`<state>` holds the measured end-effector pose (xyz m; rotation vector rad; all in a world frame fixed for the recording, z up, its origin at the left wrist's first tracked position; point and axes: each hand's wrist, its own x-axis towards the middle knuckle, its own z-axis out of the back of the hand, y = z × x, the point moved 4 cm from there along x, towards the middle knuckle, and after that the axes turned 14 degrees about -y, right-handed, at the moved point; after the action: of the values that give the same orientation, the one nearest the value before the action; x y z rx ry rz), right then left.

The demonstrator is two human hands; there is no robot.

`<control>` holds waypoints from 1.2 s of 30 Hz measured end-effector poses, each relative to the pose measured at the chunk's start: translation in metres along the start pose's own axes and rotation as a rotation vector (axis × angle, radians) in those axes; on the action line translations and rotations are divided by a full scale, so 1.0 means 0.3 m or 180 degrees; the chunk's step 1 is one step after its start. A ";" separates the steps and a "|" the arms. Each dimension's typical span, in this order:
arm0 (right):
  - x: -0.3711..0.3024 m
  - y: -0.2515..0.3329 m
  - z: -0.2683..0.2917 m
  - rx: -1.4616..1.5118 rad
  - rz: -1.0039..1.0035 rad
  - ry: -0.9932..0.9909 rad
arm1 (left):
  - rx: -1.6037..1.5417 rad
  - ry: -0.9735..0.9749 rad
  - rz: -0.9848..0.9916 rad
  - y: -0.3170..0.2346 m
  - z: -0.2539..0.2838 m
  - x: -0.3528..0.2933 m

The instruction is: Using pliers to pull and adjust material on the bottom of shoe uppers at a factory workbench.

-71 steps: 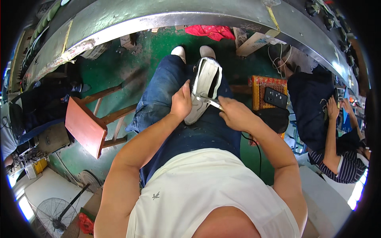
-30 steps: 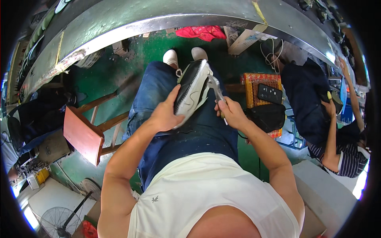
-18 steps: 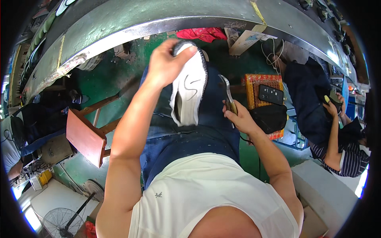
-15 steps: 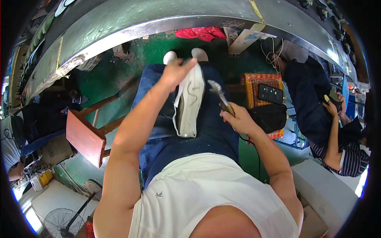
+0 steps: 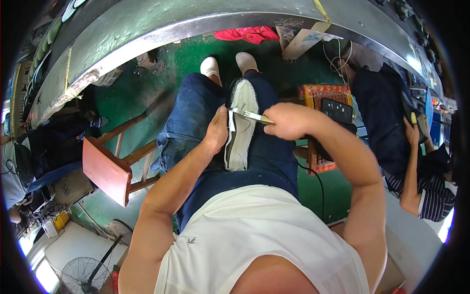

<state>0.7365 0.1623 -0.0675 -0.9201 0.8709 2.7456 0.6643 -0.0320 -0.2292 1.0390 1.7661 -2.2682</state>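
Note:
A shoe upper on its last (image 5: 241,142) lies sole side up across my thighs, toe pointing away from me. Its bottom is off-white with a dark wavy line, and a dark and white edge runs round it. My left hand (image 5: 216,131) is closed on the shoe's left edge, thumb up along the side; its fingers underneath are hidden. In my right hand (image 5: 290,121) are metal pincers (image 5: 252,116) with a yellowish handle. They reach leftward across the shoe, their head at the left edge beside my left thumb.
A metal-edged workbench (image 5: 196,24) curves across the far side. Left of my legs stands a reddish wooden stool (image 5: 106,169). To the right, a woven-topped seat (image 5: 313,103) bears a black phone (image 5: 337,110). A co-worker (image 5: 416,147) sits far right; a fan (image 5: 83,277) stands lower left.
My left hand has come down from the toe to the shoe's left side. My right hand has swung the pincers inward, from beside the shoe onto its left edge.

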 end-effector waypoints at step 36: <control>0.074 -0.182 -0.159 0.1295 -0.0116 -0.1433 | 0.0310 0.0558 0.0658 -0.219 -0.100 0.011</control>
<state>0.7586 0.1794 -0.1379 -0.2303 1.2246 2.4459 0.6455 0.0173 -0.1799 1.4069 1.5339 -2.2139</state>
